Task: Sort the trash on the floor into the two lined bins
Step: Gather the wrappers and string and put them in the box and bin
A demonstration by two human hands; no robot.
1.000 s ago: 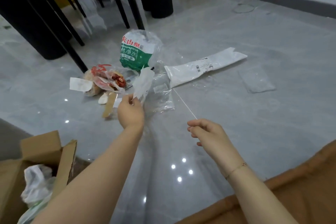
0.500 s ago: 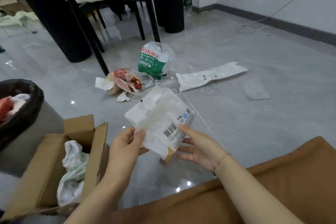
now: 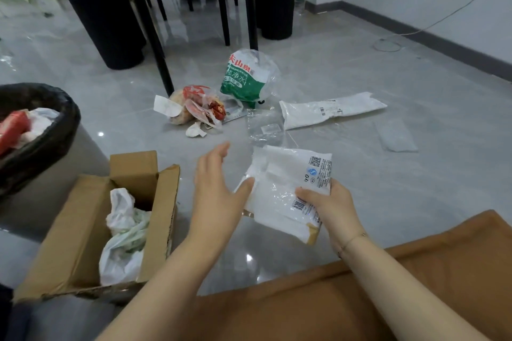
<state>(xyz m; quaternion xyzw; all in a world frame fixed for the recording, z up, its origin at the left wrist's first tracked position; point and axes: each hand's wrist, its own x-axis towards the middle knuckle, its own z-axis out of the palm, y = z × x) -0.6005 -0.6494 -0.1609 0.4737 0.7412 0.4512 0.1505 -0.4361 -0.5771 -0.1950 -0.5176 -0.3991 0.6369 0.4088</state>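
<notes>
The right hand (image 3: 329, 203) pinches the lower right edge of a white plastic wrapper (image 3: 288, 188), thumb on top and fingers curled underneath, holding it in the air above the floor (image 3: 388, 188). The left hand (image 3: 219, 188) is spread flat with straight fingers, its thumb touching the wrapper's left edge without gripping. This looks like the step of carrying one picked-up piece to a bin. Next, the wrapper has to go left, either to the cardboard box (image 3: 83, 230) with a white bag inside or to the black-lined bin (image 3: 58, 130) beyond it; which one suits is a judgement. More trash, including a green water-bottle wrap (image 3: 243, 77), lies further out.
</notes>
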